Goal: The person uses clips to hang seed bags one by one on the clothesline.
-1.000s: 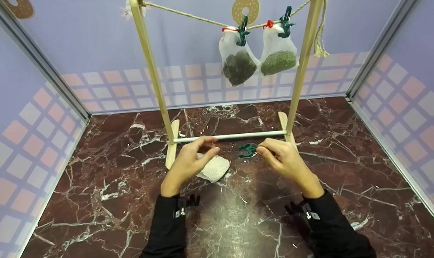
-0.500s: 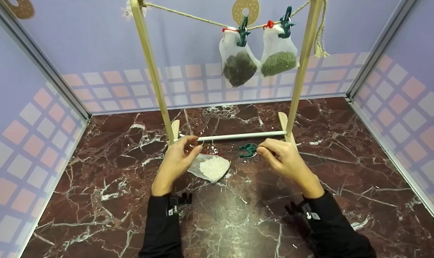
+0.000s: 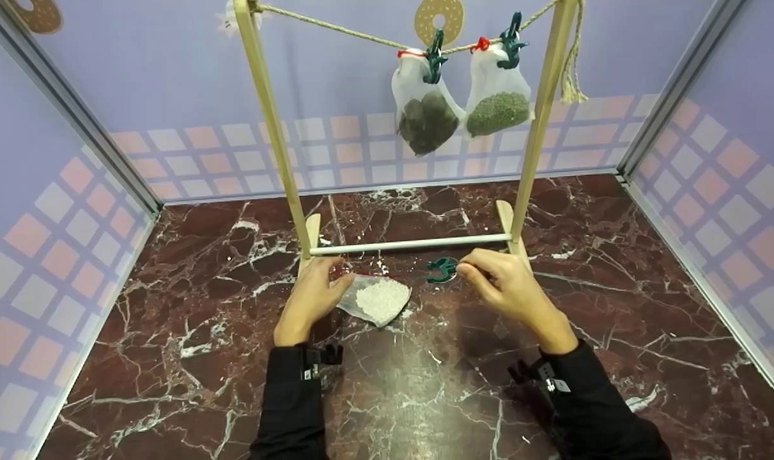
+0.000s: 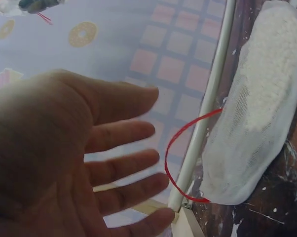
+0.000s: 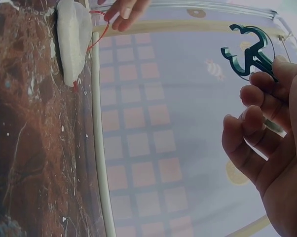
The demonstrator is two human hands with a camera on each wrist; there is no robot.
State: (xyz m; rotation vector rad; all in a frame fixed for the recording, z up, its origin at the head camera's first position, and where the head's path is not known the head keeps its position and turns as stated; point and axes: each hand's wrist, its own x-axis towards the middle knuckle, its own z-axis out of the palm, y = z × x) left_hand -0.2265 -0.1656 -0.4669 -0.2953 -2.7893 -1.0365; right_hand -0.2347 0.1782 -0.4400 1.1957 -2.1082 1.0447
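Observation:
A white mesh bag with white grains inside lies on the marbled tabletop. Its red drawstring loops out from the mouth. Beside that mouth, at the bag's left, my left hand hovers with fingers spread and loosely bent, holding nothing; in the left wrist view a small gap separates the fingertips from the string. My right hand pinches a dark green spring clip by its handles between thumb and forefinger, its jaws pointing left. The other fingers of that hand are curled.
Over the table stands a wooden frame with a white crossbar low down. A rope spans its top, and two clipped mesh bags hang there, one with dark pieces, one with green grains. Walls enclose the sides and back.
My left hand has moved left and slightly lower, uncovering the bag and its red string. The right hand with the clip has stayed in place.

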